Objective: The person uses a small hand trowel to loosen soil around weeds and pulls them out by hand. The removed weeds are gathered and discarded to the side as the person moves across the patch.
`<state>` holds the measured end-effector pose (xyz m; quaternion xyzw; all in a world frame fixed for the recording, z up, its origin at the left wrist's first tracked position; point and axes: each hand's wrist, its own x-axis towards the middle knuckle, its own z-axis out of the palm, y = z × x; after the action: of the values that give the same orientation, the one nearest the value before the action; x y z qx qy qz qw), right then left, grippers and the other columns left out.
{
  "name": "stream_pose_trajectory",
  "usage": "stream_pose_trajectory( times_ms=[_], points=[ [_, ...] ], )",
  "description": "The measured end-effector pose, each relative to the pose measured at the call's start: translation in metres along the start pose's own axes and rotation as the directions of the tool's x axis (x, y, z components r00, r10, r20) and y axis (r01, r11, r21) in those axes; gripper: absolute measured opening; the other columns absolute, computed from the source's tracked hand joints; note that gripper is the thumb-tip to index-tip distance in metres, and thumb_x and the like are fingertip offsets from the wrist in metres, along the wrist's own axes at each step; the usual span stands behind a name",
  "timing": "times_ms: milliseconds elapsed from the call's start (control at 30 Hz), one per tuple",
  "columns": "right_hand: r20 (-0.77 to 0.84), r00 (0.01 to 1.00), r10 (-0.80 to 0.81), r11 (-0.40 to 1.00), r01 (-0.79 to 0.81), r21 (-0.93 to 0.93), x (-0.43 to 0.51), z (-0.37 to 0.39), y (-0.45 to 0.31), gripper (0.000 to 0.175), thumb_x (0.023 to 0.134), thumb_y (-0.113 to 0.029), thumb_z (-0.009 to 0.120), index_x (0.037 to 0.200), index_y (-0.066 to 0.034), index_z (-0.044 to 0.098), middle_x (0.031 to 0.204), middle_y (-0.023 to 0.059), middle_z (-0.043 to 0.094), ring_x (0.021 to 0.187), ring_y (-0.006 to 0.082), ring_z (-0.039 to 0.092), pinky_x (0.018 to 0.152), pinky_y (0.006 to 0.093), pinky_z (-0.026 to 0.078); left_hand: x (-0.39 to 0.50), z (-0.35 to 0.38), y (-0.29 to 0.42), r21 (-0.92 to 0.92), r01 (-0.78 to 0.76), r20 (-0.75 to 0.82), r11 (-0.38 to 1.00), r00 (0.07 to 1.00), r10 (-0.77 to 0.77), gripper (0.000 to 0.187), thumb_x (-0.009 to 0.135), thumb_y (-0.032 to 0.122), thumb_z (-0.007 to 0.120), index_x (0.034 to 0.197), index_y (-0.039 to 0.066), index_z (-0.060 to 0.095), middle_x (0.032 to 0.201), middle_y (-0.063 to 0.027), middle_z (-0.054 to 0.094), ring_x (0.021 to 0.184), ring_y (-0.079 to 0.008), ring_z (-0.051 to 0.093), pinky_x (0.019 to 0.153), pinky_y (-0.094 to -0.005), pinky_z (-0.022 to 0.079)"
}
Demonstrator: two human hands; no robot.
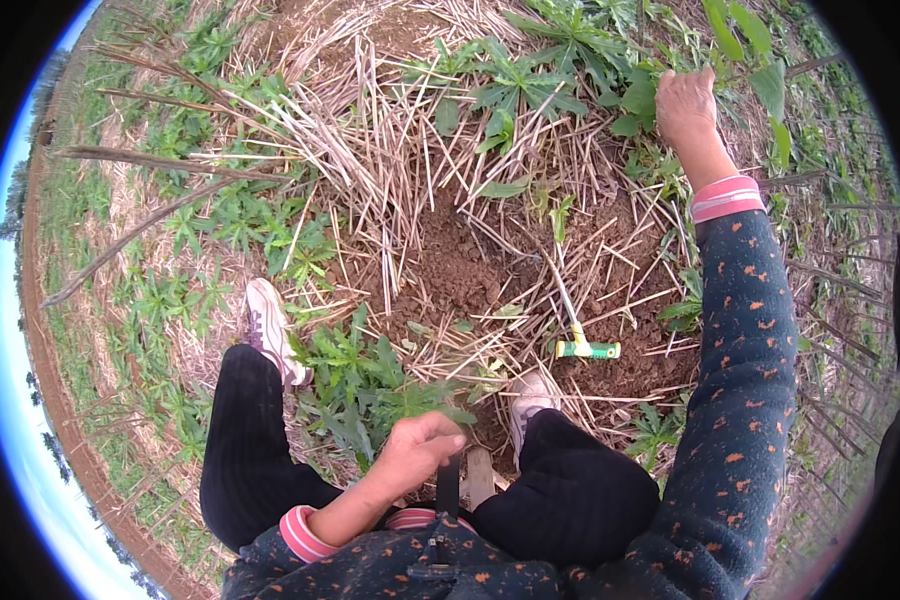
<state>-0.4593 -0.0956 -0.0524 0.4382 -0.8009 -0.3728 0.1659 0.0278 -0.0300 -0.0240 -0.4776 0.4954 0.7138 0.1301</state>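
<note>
My right hand (686, 105) reaches out at the upper right, among broad green leaves (640, 97). Its back faces me and its fingers curl away, so whether they grip a stem is hidden. Low in the middle, my left hand (424, 448) hovers above my lap with its fingers bent, just over a black strap (448, 487). I cannot tell whether anything is in it. Between the hands lies a hand tool with a green and yellow T-handle (588, 349) and a thin metal shaft (565, 289). Its far end is hidden by straw and leaves.
Dry straw stalks (352, 150) cover much of the loose brown soil (457, 262). Leafy weeds (352, 375) grow near my left shoe (271, 330). Long dry sticks (142, 232) jut in from the left. My right shoe (531, 405) is close to the tool handle.
</note>
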Motion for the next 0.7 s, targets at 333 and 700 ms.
stream_pose_trajectory(
  times_ms=[333, 700],
  points=[
    [0.609, 0.792, -0.048, -0.343, -0.585, 0.735, -0.125, 0.060, -0.079, 0.019, 0.086, -0.014, 0.048, 0.074, -0.0001, 0.053, 0.067, 0.0151, 0.058, 0.059, 0.0231, 0.059, 0.053, 0.0333, 0.048, 0.089, 0.021, 0.053, -0.130, -0.430, -0.190, 0.893, 0.895, 0.403, 0.026, 0.086, 0.016, 0.059, 0.102, -0.005, 0.058, 0.087, -0.0105, 0.063, 0.074, -0.0134, 0.059, 0.071, -0.0262, 0.048],
    [0.572, 0.820, -0.007, -0.756, -0.379, 0.534, -0.136, 0.033, -0.101, 0.023, 0.083, -0.010, 0.047, 0.067, 0.0028, 0.059, 0.065, 0.0161, 0.058, 0.059, 0.0275, 0.057, 0.057, 0.0374, 0.046, 0.313, 0.153, 0.222, -0.143, -0.252, -0.176, 0.957, 0.958, 0.226, 0.016, 0.089, 0.015, 0.052, 0.092, 0.000, 0.052, 0.078, -0.0119, 0.054, 0.055, -0.0235, 0.053, 0.041, -0.0385, 0.043]
  ],
)
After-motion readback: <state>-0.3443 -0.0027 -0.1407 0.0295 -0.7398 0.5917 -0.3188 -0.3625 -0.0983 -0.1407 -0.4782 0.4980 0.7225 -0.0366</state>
